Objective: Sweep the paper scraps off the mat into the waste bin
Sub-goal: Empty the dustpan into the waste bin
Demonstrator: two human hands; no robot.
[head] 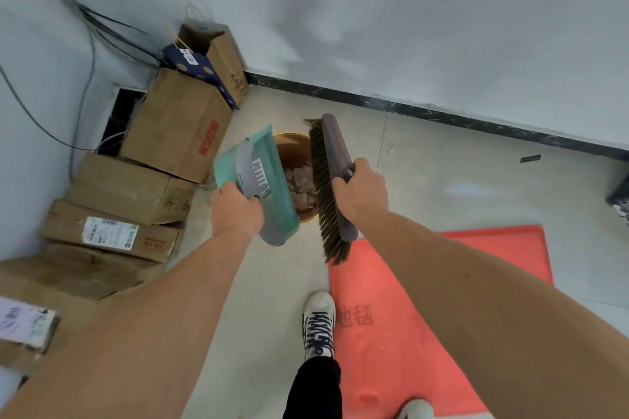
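A round waste bin (pixel 289 141) with a yellow rim stands on the floor ahead of me, and paper scraps (pixel 301 185) lie inside it. My left hand (pixel 236 209) grips a teal and grey dustpan (pixel 258 177), held tilted over the bin's left side. My right hand (pixel 360 189) is closed on a grey hand brush (pixel 332 180) with brown bristles, held over the bin's right side. The red mat (pixel 425 309) lies on the floor at the lower right, partly hidden by my right arm. I see no scraps on its visible part.
Stacked cardboard boxes (pixel 177 126) and a paper bag (pixel 218 48) fill the left corner, with cables (pixel 81 54) hanging on the wall. My white shoe (pixel 318 323) stands beside the mat's left edge. A dark object (pixel 619 197) sits at the right edge.
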